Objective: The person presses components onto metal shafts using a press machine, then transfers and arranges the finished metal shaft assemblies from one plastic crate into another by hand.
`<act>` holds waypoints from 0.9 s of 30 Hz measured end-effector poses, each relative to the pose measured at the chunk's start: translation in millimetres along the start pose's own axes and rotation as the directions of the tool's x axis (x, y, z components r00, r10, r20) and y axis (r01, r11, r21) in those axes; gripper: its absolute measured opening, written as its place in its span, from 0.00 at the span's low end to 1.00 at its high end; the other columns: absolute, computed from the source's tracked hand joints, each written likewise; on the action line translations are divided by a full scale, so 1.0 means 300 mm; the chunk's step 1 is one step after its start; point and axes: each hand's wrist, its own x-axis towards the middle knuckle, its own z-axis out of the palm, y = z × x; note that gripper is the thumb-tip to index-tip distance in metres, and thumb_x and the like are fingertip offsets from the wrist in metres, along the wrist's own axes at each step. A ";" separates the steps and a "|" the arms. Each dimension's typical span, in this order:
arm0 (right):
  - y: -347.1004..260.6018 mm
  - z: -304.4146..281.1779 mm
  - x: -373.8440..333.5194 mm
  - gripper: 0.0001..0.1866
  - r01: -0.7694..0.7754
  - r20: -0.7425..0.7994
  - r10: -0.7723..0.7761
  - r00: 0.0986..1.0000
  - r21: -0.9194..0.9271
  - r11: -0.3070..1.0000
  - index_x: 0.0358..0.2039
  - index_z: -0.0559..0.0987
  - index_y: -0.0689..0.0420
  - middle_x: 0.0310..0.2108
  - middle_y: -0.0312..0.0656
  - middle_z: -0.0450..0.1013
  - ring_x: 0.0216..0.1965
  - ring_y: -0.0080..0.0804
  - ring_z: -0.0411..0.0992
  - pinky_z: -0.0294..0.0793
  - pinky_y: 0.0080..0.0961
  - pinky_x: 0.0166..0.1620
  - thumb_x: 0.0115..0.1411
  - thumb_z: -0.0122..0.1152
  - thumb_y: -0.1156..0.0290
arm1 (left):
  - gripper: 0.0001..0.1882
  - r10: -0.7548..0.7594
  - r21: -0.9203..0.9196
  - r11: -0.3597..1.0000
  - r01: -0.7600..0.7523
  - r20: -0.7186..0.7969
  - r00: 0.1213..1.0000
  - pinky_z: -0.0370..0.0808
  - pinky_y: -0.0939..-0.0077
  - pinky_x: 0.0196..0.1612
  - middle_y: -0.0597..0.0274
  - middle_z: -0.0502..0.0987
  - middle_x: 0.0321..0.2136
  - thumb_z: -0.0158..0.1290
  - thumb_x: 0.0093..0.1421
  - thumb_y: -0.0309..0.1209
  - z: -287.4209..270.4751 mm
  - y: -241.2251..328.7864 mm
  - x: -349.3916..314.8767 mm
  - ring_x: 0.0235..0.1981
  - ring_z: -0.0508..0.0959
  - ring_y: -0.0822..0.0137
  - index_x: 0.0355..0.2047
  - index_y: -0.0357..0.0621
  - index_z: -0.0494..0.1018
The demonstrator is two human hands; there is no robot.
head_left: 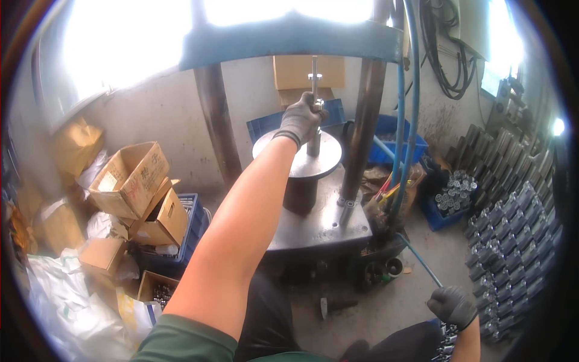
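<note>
My left hand (300, 119), in a grey glove, reaches forward with its fingers closed around a metal fitting on an upright rod (314, 67). The rod stands above a round metal plate (271, 152) on a dark cylinder (301, 194) in a press. Above it spans the blue crossbeam (289, 46), carried by two thick dark columns (218, 114). Low on the right, my right hand (452, 306), also gloved in grey, is wrapped round the near end of a thin blue lever (420, 258). The lever's far end meets the base of the press.
Cardboard boxes (129, 181) sit over a blue crate (192, 226) on the left, beside white sacks (69, 301). To the right are stacked metal cylinders (512, 241) and a blue bin (446, 220) of round metal parts. Blue hoses (401, 120) run down the press's right side.
</note>
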 end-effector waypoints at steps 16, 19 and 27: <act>0.011 -0.133 0.055 0.15 0.044 0.090 -0.051 0.995 0.079 0.996 0.41 0.88 0.54 0.40 0.50 0.83 0.41 0.46 0.82 0.81 0.38 0.48 0.55 0.61 0.64 | 0.25 -0.045 0.005 0.999 0.045 0.012 0.999 0.80 0.61 0.54 0.54 0.81 0.47 0.62 0.64 0.42 0.004 0.009 -0.005 0.49 0.83 0.55 0.57 0.48 0.70; 0.021 -0.130 0.050 0.16 0.046 0.210 -0.057 0.976 0.056 0.997 0.42 0.88 0.54 0.41 0.49 0.83 0.43 0.47 0.82 0.81 0.38 0.50 0.57 0.60 0.64 | 0.24 -0.048 -0.003 0.999 0.048 0.020 0.999 0.80 0.61 0.55 0.54 0.82 0.47 0.62 0.65 0.42 0.007 0.014 -0.006 0.49 0.83 0.55 0.57 0.49 0.70; 0.030 -0.135 0.052 0.15 0.067 0.219 -0.074 0.973 0.038 0.997 0.42 0.87 0.53 0.39 0.47 0.84 0.43 0.45 0.82 0.81 0.37 0.50 0.58 0.60 0.65 | 0.25 -0.039 -0.024 0.999 0.039 0.028 0.999 0.80 0.62 0.56 0.52 0.82 0.49 0.62 0.65 0.42 -0.004 0.033 -0.032 0.52 0.82 0.55 0.58 0.48 0.69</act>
